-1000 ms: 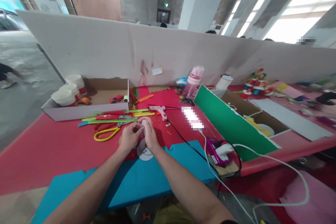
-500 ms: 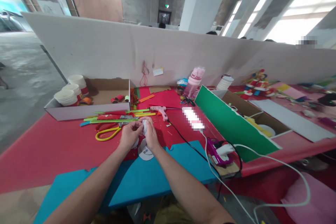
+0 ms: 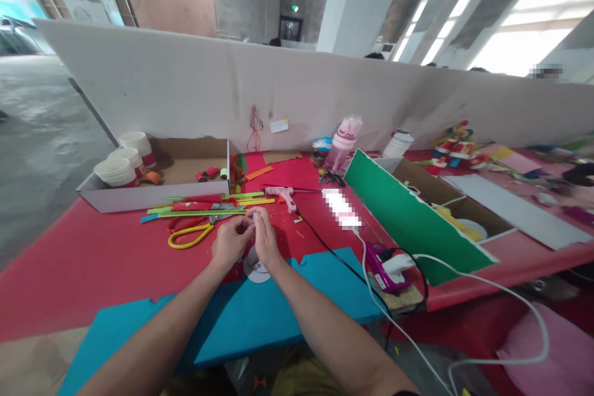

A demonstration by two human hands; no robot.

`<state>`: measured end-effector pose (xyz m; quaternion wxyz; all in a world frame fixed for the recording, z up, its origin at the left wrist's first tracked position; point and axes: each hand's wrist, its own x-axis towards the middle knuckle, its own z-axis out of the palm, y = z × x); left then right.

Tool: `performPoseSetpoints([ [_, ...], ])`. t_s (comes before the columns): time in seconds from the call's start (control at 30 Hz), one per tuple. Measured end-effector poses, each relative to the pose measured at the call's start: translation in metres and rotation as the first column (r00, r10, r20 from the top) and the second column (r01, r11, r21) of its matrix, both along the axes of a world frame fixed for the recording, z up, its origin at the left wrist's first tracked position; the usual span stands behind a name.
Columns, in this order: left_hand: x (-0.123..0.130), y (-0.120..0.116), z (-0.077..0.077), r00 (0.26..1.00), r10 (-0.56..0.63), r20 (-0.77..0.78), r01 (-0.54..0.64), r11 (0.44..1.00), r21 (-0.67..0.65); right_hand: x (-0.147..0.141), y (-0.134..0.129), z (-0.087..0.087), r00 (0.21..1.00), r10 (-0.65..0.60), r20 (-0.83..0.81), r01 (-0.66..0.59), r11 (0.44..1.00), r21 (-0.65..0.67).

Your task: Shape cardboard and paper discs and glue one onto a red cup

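Both hands meet over the table, fingertips together around a small white piece (image 3: 255,216), which looks like paper and is mostly hidden by the fingers. My left hand (image 3: 231,237) is closed with thumb and forefinger pinched at it. My right hand (image 3: 265,236) is closed against its other side. Just under my right wrist a white round disc (image 3: 257,269) with dark print lies at the edge of the blue mat (image 3: 260,315). Left of my hands rest scissors with yellow and red handles (image 3: 190,237). A pink glue gun (image 3: 286,197) lies beyond my fingers.
Green and yellow strips (image 3: 199,213) lie behind the scissors. A shallow box (image 3: 153,197) with paper cups (image 3: 116,171) stands back left. To the right are a green-sided divided box (image 3: 408,229), a purple power strip (image 3: 385,272) and loose cables. A pink bottle (image 3: 343,145) stands behind.
The fingers have closed further over the white piece, so less of it shows. My left hand has shifted slightly, and the table things have stayed put.
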<state>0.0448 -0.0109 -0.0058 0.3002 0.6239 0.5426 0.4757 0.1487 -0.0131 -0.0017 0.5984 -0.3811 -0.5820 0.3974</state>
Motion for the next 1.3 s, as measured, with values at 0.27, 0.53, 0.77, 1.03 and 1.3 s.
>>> performPoseSetpoints([
  [0.27,0.000,0.002,0.006,0.995,-0.069,0.072,0.068,0.997,0.022,0.003,0.007,-0.003,0.990,0.011,-0.138,-0.019,0.998,-0.056],
  [0.53,-0.006,0.001,0.017,0.967,-0.152,0.206,0.146,0.988,0.045,0.002,0.015,-0.001,0.776,0.070,-0.627,-0.268,0.936,-0.227],
  [0.77,-0.018,-0.001,0.027,0.996,-0.081,0.032,0.076,0.987,0.144,0.011,0.012,0.011,0.623,0.125,-0.772,-0.395,0.902,-0.173],
  [1.03,-0.024,0.000,0.027,0.970,-0.019,-0.243,0.086,0.959,0.270,0.012,0.013,0.008,0.610,0.144,-0.779,-0.409,0.899,-0.154],
  [1.3,-0.026,0.002,0.026,0.975,-0.008,-0.222,0.088,0.933,0.348,0.012,0.011,0.012,0.641,0.133,-0.756,-0.399,0.899,-0.180],
])
